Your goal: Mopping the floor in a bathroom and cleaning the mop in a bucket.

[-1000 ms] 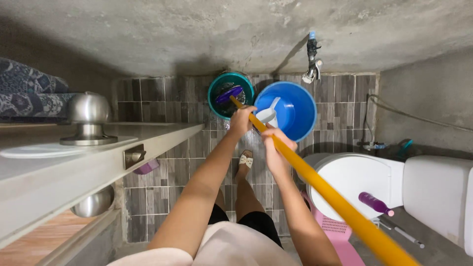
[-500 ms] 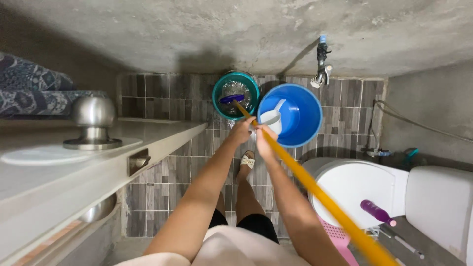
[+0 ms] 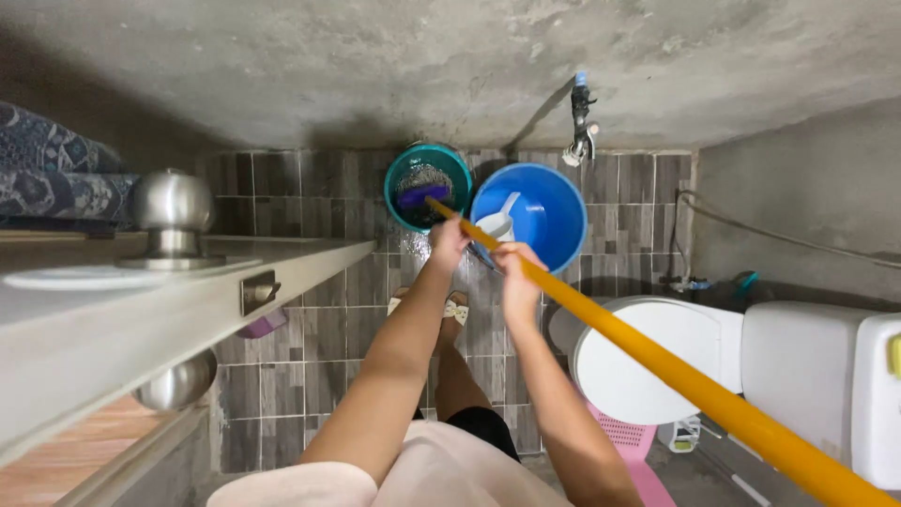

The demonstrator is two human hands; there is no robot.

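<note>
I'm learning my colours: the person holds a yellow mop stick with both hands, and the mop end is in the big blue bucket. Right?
Almost. The head view shows both hands on the yellow mop stick, but its mop end is in the smaller teal bucket, not the blue bucket.

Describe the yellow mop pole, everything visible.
The mop pole is a long, smooth, round yellow shaft, plastic or coated metal by its look. It slants from the lower right corner up-left into the teal bucket, where its purple head sits. The left hand grips it near the bucket; the right hand grips just behind. It passes above the white toilet.
</note>
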